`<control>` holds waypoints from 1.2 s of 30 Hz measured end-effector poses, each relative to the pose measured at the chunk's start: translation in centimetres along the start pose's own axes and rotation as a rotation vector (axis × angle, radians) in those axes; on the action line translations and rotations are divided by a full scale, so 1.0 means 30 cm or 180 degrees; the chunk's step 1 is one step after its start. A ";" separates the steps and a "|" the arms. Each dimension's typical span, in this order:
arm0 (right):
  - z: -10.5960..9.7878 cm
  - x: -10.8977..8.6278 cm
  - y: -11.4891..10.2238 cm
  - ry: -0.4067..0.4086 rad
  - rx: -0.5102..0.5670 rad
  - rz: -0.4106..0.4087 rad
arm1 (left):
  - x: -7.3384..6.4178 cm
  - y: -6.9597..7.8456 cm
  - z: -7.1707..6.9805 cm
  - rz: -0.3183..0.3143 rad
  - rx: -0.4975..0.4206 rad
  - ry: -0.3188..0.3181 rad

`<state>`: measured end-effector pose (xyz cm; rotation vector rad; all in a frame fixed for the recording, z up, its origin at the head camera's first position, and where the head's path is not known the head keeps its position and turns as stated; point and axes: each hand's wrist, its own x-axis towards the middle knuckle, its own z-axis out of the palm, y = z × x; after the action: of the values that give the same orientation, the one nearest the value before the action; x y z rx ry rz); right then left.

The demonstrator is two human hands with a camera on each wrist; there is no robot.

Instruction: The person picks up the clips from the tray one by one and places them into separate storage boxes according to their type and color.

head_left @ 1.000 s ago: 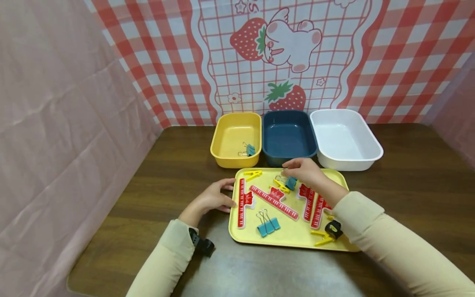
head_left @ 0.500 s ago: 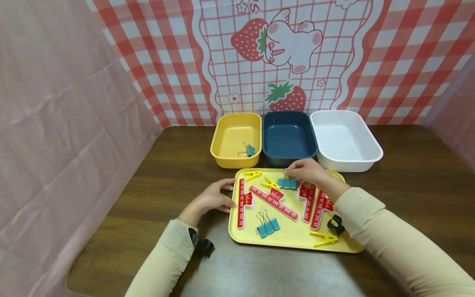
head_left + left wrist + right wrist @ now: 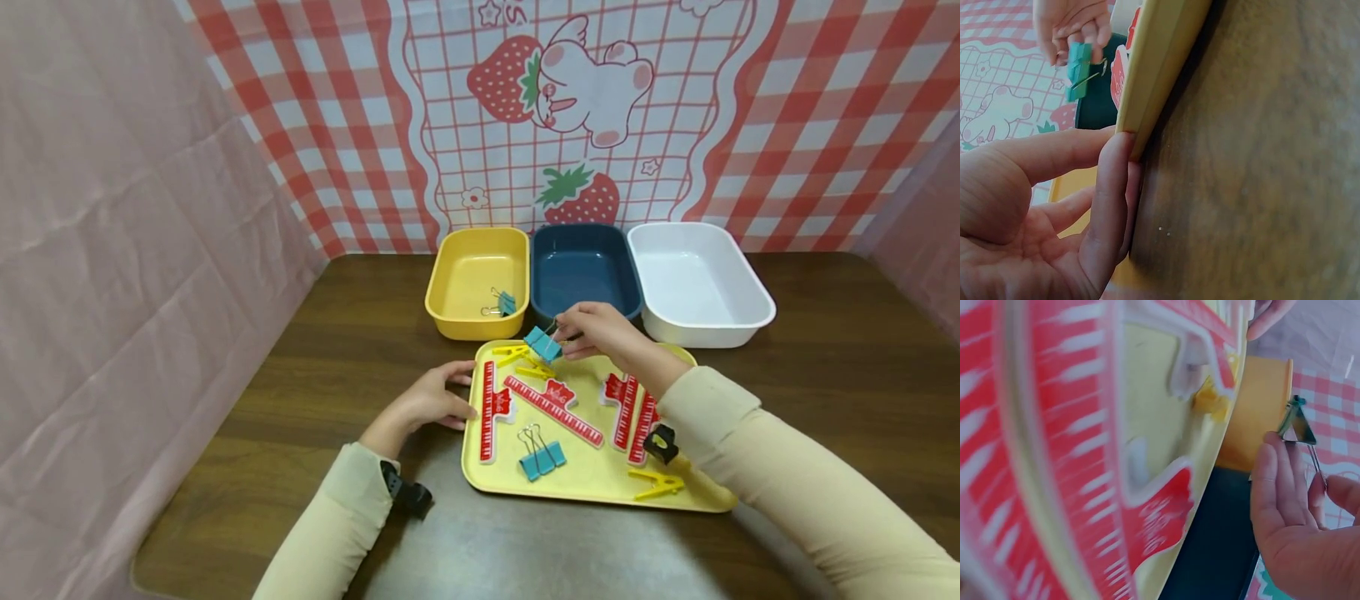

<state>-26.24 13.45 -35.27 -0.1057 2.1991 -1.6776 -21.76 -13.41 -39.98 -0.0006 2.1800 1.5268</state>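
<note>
My right hand (image 3: 600, 332) pinches a teal binder clip (image 3: 543, 343) by its wire handles, above the far part of the yellow tray (image 3: 585, 490). In the right wrist view the binder clip (image 3: 1297, 425) is seen end-on at the fingertips. My left hand (image 3: 435, 396) holds the tray's left edge; in the left wrist view its thumb and fingers (image 3: 1113, 194) meet at the rim. Several red piano-key ruler clips (image 3: 555, 408), yellow plastic clips (image 3: 657, 483) and another teal binder clip (image 3: 542, 460) lie on the tray. My right forearm covers part of the tray's right side.
Behind the tray stand three bins side by side: a yellow bin (image 3: 480, 328) with a teal binder clip (image 3: 506, 303) inside, a dark blue bin (image 3: 585, 258), and a white bin (image 3: 697, 332). A checked cloth (image 3: 345, 125) hangs behind them.
My right hand has raised the teal binder clip off the tray and carried it leftward. A yellow clip beside it has shifted left. My left hand stays at the tray edge.
</note>
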 end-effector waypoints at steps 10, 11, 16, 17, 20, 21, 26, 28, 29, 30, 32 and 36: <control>0.073 0.063 -0.070 0.0406 0.0837 0.0083 | 0.002 -0.006 -0.002 0.0029 -0.0002 -0.0007; 0.078 0.072 -0.077 0.0452 0.0954 0.0123 | 0.001 -0.006 -0.002 0.0028 -0.0006 -0.0005; 0.101 0.105 -0.100 0.0629 0.1402 0.0313 | 0.000 -0.005 0.000 0.0026 -0.0029 -0.0014; 0.107 0.109 -0.102 0.0624 0.1460 0.0324 | -0.001 -0.004 0.001 0.0024 -0.0032 -0.0014; 0.129 0.120 -0.108 0.0575 0.1631 0.0344 | -0.004 -0.002 0.001 0.0008 -0.0024 -0.0011; 0.136 0.123 -0.109 0.0542 0.1677 0.0344 | -0.005 -0.002 0.000 0.0005 -0.0019 -0.0008; 0.163 0.137 -0.121 0.0560 0.1872 0.0322 | -0.007 0.003 -0.002 0.0008 -0.0009 0.0004; 0.169 0.141 -0.128 0.0581 0.1947 0.0315 | -0.007 0.004 -0.002 0.0013 -0.0021 -0.0003; 0.172 0.143 -0.131 0.0569 0.1974 0.0312 | -0.007 0.004 -0.002 0.0011 -0.0026 -0.0007; 0.174 0.144 -0.133 0.0544 0.1980 0.0310 | -0.006 0.004 -0.002 0.0014 -0.0038 -0.0015; 0.176 0.146 -0.135 0.0499 0.1975 0.0310 | -0.006 0.003 -0.003 0.0015 -0.0041 -0.0019; 0.177 0.147 -0.126 0.0434 0.1903 0.0286 | -0.004 0.001 -0.003 0.0031 -0.0046 -0.0020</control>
<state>-29.16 6.27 -33.95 0.2665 1.6624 -2.2578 -21.69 -13.51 -39.88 0.0103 2.1672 1.5458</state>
